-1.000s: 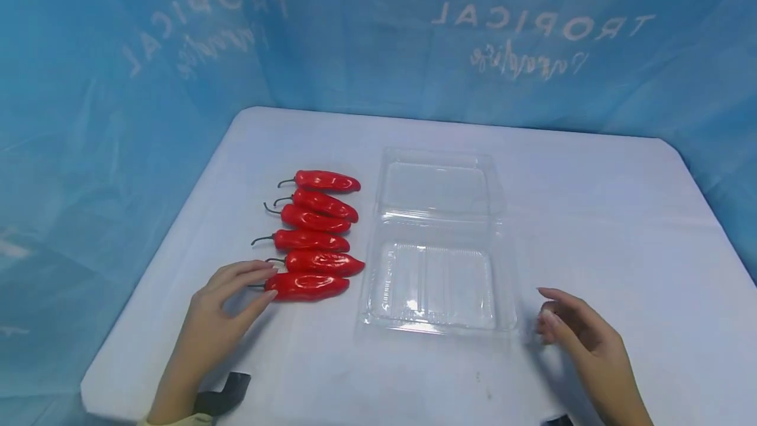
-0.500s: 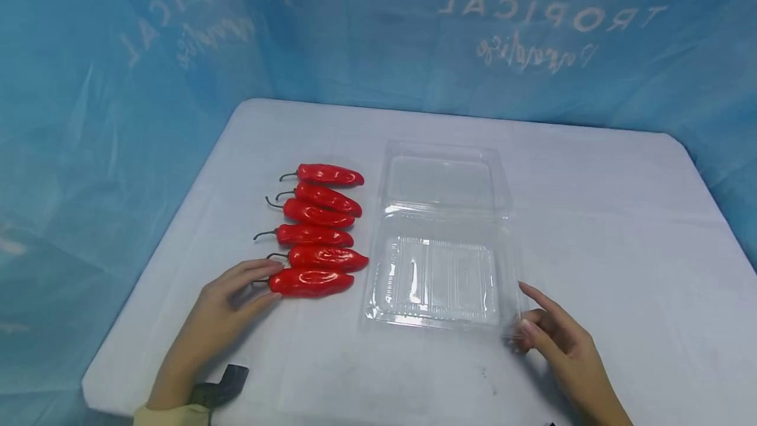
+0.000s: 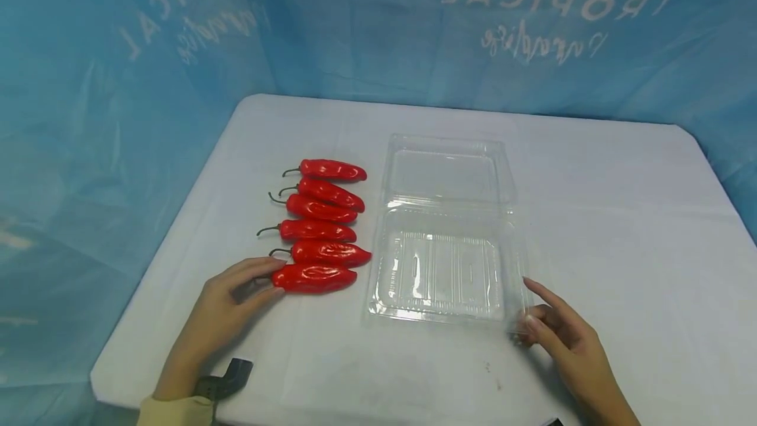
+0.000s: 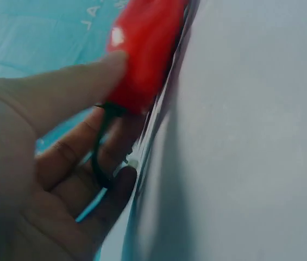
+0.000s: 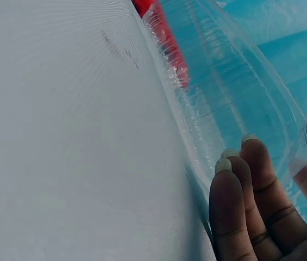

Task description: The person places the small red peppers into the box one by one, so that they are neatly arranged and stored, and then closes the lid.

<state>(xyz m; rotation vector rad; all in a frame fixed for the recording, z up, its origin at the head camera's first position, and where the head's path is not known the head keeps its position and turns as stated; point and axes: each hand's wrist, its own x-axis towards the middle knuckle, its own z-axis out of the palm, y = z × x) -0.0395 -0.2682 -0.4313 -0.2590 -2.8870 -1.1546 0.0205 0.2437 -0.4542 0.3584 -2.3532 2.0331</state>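
Red chili peppers with dark green stems lie in a column on the white table. My left hand (image 3: 227, 307) pinches the stem end of the nearest pepper (image 3: 315, 279), thumb on the near side and fingers on the far side. In the left wrist view the thumb presses on that red pepper (image 4: 148, 54), its curved stem hanging between the fingers. A clear plastic clamshell container (image 3: 437, 315) lies unfolded to the right of the peppers. My right hand (image 3: 568, 337) holds its near right corner; in the right wrist view fingertips (image 5: 251, 142) touch the clear wall.
Several more peppers (image 3: 318, 230) lie behind the held one, stems to the left. The container's lid (image 3: 446, 169) lies flat toward the table's back. White table surface (image 3: 639, 229) stretches to the right. Blue printed curtains (image 3: 378, 31) hang behind and at the sides.
My right hand has moved left to the container and now grips its near right corner. My left hand has closed on the nearest pepper's stem end. The head view has shifted slightly.
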